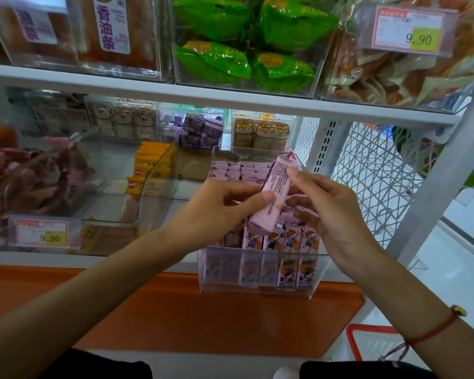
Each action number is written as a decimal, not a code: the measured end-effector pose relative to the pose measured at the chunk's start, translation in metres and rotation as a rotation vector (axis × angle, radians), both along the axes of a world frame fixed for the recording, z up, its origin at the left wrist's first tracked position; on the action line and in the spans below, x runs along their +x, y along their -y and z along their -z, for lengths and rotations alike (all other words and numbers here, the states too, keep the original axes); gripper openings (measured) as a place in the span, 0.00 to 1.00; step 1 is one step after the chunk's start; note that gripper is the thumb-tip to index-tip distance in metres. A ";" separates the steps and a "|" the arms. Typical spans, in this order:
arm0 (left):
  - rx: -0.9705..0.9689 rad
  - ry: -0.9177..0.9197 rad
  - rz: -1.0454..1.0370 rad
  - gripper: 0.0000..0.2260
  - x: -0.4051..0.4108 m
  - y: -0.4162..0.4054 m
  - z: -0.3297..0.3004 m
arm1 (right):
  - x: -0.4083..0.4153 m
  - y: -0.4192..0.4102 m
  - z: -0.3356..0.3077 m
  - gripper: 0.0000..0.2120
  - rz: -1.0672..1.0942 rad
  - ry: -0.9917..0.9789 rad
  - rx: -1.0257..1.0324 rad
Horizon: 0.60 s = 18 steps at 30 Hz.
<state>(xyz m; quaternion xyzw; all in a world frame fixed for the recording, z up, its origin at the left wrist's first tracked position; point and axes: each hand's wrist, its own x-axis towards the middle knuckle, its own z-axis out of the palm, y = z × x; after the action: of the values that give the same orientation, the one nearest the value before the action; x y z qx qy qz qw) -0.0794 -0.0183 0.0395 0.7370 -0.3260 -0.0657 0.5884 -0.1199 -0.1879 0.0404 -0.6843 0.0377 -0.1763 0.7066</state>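
Both left hand (216,205) and right hand (331,212) pinch the tilted packet (275,184).

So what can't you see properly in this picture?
Head view only.
- Print on the pink packet: too small and blurred.
- Clear bin: some packets covered by the left hand and right hand.
- Red basket: mostly behind the right arm.
- Upper price tag: small lines blurred.

The left hand (216,203) and the right hand (331,212) are bare, and so are both arms. A thin red string bracelet (433,330) goes round the right wrist. It has a small shiny gold bead (459,310) on it, and dark thread ends (394,351) hang from it. Low down, black clothes (99,365) show on both sides.
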 end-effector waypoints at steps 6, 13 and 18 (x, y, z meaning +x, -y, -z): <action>0.020 -0.087 0.051 0.04 0.002 0.001 0.001 | 0.001 0.000 0.001 0.20 -0.004 0.003 0.005; 0.144 0.406 -0.217 0.17 0.009 -0.006 0.002 | -0.008 -0.007 -0.003 0.17 -0.177 0.274 -0.319; 0.075 0.397 -0.217 0.15 0.014 -0.009 0.002 | -0.011 -0.011 -0.003 0.16 -0.181 0.363 -0.387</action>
<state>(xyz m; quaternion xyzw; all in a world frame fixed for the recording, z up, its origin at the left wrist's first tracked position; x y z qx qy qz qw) -0.0657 -0.0090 0.0373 0.7876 -0.3517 0.1320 0.4885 -0.1306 -0.1772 0.0434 -0.7643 -0.1851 -0.2361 0.5708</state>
